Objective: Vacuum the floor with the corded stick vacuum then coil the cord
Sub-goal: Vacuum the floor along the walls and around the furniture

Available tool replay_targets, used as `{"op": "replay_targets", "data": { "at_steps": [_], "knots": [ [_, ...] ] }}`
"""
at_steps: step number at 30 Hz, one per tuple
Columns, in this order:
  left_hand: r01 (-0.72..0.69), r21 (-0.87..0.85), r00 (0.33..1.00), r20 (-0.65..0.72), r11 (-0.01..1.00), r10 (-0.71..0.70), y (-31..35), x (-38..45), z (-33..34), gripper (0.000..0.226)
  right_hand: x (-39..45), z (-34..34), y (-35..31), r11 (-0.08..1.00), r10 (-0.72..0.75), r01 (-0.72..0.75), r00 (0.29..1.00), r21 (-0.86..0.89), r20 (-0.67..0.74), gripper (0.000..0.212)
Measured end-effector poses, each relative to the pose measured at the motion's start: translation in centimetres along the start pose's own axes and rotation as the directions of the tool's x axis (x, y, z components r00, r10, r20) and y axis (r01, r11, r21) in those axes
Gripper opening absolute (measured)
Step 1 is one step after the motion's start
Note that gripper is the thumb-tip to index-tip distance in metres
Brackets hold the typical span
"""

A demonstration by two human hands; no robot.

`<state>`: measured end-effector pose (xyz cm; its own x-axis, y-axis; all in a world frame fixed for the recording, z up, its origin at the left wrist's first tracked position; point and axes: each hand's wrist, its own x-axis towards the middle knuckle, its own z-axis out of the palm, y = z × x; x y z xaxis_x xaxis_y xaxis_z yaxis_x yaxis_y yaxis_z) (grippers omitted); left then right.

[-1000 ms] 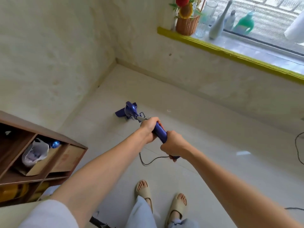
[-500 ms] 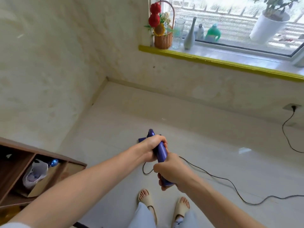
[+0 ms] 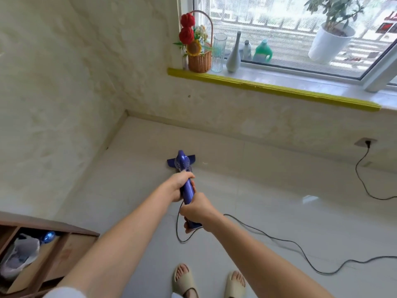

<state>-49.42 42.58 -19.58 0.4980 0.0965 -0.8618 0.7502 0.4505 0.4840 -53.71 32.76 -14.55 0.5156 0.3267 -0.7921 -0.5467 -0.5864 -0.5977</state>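
A purple corded stick vacuum (image 3: 182, 163) stands on the pale tiled floor (image 3: 268, 203), its flat head pointing toward the wall under the window. My left hand (image 3: 179, 186) grips the upper part of its handle. My right hand (image 3: 196, 211) grips the handle's lower end, closer to me. The black cord (image 3: 279, 239) loops down from the handle, trails across the floor to the right, and another stretch runs up to a plug in the wall socket (image 3: 367, 143).
A wooden shelf unit (image 3: 43, 250) with a white bag stands at the lower left. The yellow-edged windowsill (image 3: 272, 88) carries a flower basket, a glass, a vase and bottles. My feet in beige slippers (image 3: 184, 280) are at the bottom. Walls meet in a corner ahead.
The vacuum head has been pushed forward, away from me, toward the wall under the window, with my arms stretched out. The view has lifted, so the socket and more cord show.
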Motion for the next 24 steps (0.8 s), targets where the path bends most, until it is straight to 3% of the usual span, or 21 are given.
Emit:
{"op": "replay_targets", "data": {
  "at_steps": [5, 10, 18, 24],
  "knots": [
    [-0.01, 0.014, 1.0, 0.011, 1.0, 0.009, 1.0, 2.2, 2.1, 0.02, 1.7, -2.3, -0.3, 0.992, 0.028, -0.037, 0.997, -0.124, -0.074, 0.017],
    [0.019, 0.095, 0.999, 0.033, 0.995, -0.022, 2.3, 1.0, 2.9, 0.018, 0.1, -2.3, -1.1, 0.998, 0.044, -0.04, 0.993, 0.04, -0.111, 0.017],
    [0.123, 0.198, 0.987, 0.075, 0.972, -0.14, 6.9, -1.2, -1.6, 0.02, -0.3, 2.2, -6.2, 0.95, 0.007, 0.012, 0.998, 0.312, -0.06, 0.028],
    [0.117, 0.228, 0.987, 0.077, 0.967, -0.138, 10.4, 2.0, -3.2, 0.024, 4.8, 3.3, -8.6, 0.937, 0.024, 0.009, 0.996, 0.349, -0.088, 0.049]
  ]
}}
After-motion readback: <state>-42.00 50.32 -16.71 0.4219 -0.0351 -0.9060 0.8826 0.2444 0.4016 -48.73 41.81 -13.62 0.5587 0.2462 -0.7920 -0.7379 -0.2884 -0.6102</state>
